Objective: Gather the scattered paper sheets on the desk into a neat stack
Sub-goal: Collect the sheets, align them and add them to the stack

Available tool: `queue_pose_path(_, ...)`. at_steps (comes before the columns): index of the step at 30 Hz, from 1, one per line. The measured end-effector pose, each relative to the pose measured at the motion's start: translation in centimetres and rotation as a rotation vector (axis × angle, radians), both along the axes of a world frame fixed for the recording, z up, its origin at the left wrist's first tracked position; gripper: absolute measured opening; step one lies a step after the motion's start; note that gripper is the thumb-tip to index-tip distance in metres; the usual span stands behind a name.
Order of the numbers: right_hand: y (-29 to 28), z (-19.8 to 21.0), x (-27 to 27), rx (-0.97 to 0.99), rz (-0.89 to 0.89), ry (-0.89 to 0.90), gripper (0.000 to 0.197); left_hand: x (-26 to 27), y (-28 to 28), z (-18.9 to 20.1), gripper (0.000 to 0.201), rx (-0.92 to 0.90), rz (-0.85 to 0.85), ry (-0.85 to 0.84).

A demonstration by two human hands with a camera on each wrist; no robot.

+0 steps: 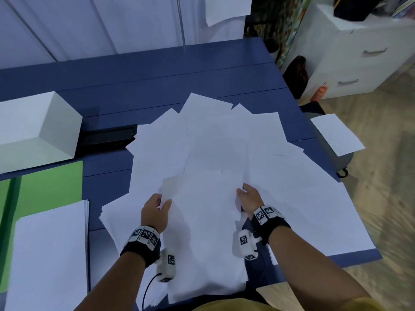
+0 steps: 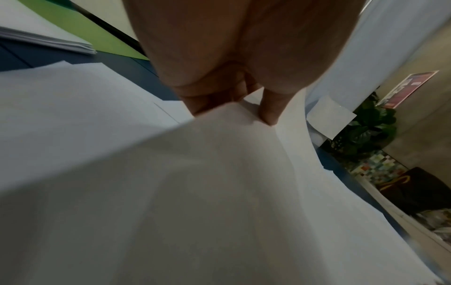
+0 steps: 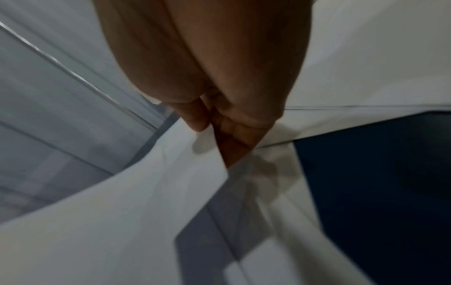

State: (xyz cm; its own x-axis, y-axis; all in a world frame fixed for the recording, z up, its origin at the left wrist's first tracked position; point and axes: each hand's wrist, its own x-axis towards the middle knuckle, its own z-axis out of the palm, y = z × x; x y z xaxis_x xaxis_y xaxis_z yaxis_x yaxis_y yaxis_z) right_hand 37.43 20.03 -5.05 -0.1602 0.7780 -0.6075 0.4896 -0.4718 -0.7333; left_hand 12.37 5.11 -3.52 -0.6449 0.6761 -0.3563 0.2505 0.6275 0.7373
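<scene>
Several white paper sheets (image 1: 224, 142) lie fanned and overlapping across the blue desk (image 1: 157, 70). Between both hands I hold a bundle of sheets (image 1: 202, 232), lifted and curving toward me. My left hand (image 1: 157, 209) pinches its left edge, thumb on top and fingers beneath; the left wrist view shows the thumb (image 2: 270, 108) pressing the paper (image 2: 219, 173). My right hand (image 1: 249, 196) pinches the right edge; in the right wrist view the fingers (image 3: 231, 131) clamp the sheet (image 3: 122, 221).
A neat white stack (image 1: 49, 254) sits at the front left on a green folder (image 1: 51, 185). A white box (image 1: 33, 126) and a black device (image 1: 107, 138) stand behind it. One sheet (image 1: 336, 133) lies off the desk's right edge on a stool. Drawers (image 1: 359, 52) stand at the far right.
</scene>
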Motion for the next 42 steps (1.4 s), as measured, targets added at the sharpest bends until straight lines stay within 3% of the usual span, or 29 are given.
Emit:
queue_pose_path(3, 0.0, -0.9, 0.7, 0.002, 0.111, -0.059, 0.031, -0.9, 0.3, 0.6, 0.01, 0.037, 0.025, 0.016)
queue_pose_path(7, -1.5, -1.1, 1.3, -0.097, 0.184, 0.084, 0.036, -1.4, 1.2, 1.5, 0.015, 0.104, 0.074, -0.017)
queue_pose_path(12, -3.8, -1.4, 1.4, -0.174, 0.274, 0.226, 0.02, -0.5, 1.4, 0.5, 0.026, -0.023, 0.224, -0.128)
queue_pose_path(16, -4.8, -0.5, 1.2, -0.19, 0.313, 0.292, 0.013, 0.2, 0.9, -0.7, 0.032, -0.091, 0.31, -0.275)
queue_pose_path(20, -4.6, 0.2, 1.6, -0.209, 0.387, 0.31, 0.018, 0.0, 0.1, -0.9, 0.022, -0.074, 0.324, -0.636)
queue_pose_path(22, -4.2, 0.5, 2.0, -0.235, 0.393, 0.308, 0.024, -0.2, -0.1, -0.9, 0.045, -0.038, 0.351, -0.849)
queue_pose_path(23, -4.1, 0.4, 2.2, -0.242, 0.393, 0.304, 0.029, -0.2, -0.2, -0.5, 0.047, -0.026, 0.359, -0.904)
queue_pose_path(26, -3.8, 0.1, 2.9, -0.257, 0.381, 0.237, 0.043, 0.1, -0.7, 0.0, 0.062, -0.094, 0.289, -0.943)
queue_pose_path(27, -3.8, -0.1, 3.1, -0.263, 0.377, 0.208, 0.043, 0.5, -0.8, 0.8, 0.071, -0.104, 0.276, -0.976)
queue_pose_path(28, -3.8, -0.2, 3.3, -0.266, 0.363, 0.183, 0.037, 0.6, -0.8, 0.9, 0.067, -0.082, 0.285, -0.98)
queue_pose_path(29, -3.9, -0.5, 3.5, -0.258, 0.336, 0.158, 0.028, 1.1, -0.6, 1.8, 0.051, -0.037, 0.298, -0.966)
queue_pose_path(31, -4.0, -1.1, 4.0, -0.271, 0.327, 0.147, 0.011, 1.6, -0.4, 2.3, 0.025, -0.037, 0.317, -0.736)
queue_pose_path(33, -4.2, -1.9, 4.2, -0.316, 0.289, 0.161, 0.021, 1.7, -0.2, 2.3, 0.015, -0.063, 0.22, -0.4)
queue_pose_path(35, -4.4, -1.2, 3.8, -0.317, 0.17, 0.21, 0.027, 1.5, -0.3, 2.1, 0.028, -0.046, 0.164, -0.212)
queue_pose_path(39, -4.6, -0.5, 2.4, -0.206, 0.124, 0.181, 0.067, 2.6, 0.1, 3.0, 0.041, 0.031, 0.155, -0.127)
queue_pose_path(42, -5.2, -1.0, 1.2, -0.04, 0.179, 0.093, 0.059, 3.5, 0.6, 3.6, 0.043, 0.096, 0.189, -0.156)
